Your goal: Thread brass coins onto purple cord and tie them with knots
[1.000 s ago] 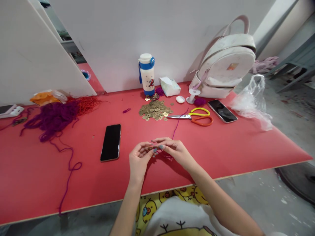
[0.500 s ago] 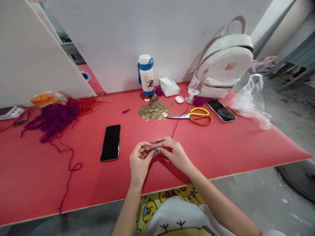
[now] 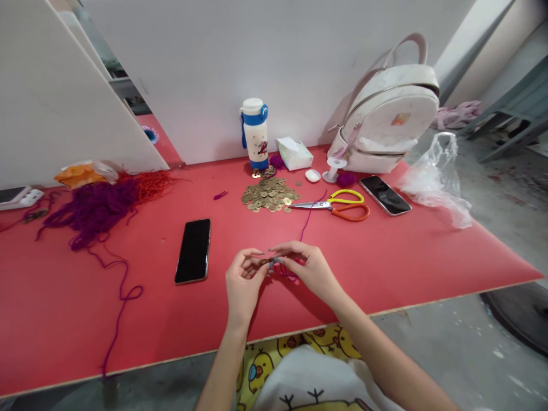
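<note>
The red tabletop (image 3: 385,251) carries everything here. At its far right corner a white backpack (image 3: 387,123) leans against the wall, with a crumpled plastic bag (image 3: 432,180) hanging over the right edge beside it. Toward the far left edge lies a heap of purple yarn (image 3: 96,208), one strand trailing down to the near edge. A black phone (image 3: 193,250) lies flat left of the middle, and a second phone (image 3: 385,194) lies near the backpack. A blue-and-white bottle (image 3: 255,133) stands at the middle of the far edge. In front of it is a pile of coins (image 3: 268,194), with scissors (image 3: 338,205) just to its right.

Close to the near edge, the left hand (image 3: 242,282) and right hand (image 3: 310,268) meet fingertip to fingertip. The left hand is pinched on a small brown coin (image 3: 264,262), the right hand on the purple thread (image 3: 306,220), which runs off toward the scissors.

By my judgement the work is barely begun: the pile lies loose, and only what the fingers hold is at the thread
</note>
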`<state>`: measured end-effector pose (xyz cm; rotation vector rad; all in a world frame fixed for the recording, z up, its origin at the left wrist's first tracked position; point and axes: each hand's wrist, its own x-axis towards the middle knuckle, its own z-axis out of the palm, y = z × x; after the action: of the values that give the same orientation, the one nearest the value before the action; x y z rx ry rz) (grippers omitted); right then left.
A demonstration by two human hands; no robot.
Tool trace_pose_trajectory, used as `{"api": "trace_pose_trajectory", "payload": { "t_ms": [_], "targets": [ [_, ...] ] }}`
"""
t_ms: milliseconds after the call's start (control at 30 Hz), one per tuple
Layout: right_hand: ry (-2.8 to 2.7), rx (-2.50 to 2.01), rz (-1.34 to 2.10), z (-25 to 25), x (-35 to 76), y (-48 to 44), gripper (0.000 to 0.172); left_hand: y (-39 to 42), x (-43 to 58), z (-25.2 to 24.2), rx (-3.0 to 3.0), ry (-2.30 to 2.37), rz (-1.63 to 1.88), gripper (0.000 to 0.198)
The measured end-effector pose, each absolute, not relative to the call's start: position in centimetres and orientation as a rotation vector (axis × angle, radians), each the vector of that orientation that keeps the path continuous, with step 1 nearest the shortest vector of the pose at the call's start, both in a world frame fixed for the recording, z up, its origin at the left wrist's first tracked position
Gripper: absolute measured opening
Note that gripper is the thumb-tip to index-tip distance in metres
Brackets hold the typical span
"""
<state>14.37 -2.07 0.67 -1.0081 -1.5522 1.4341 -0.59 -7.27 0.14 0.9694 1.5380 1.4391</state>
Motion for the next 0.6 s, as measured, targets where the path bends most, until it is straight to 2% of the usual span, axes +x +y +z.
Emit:
{"api": "trace_pose_trajectory", "payload": {
  "t_ms": [167, 400, 600],
  "targets": [
    [-1.559, -0.982, 1.453, 0.73, 14.28, -2.19, 0.025, -7.23, -0.58, 0.29, 0.975, 1.553, 1.442, 0.022],
    [-1.7, -1.062, 1.231, 0.67, 13.86, -2.29, 0.018, -7.34, -0.39, 0.13, 1.006, 1.572, 1.43, 0.021],
    [-1.8, -1.04, 1.113, 0.81, 14.17, -2.03, 0.023, -7.23, -0.41, 0.11, 0.99, 1.548, 1.434, 0.025]
  ]
}}
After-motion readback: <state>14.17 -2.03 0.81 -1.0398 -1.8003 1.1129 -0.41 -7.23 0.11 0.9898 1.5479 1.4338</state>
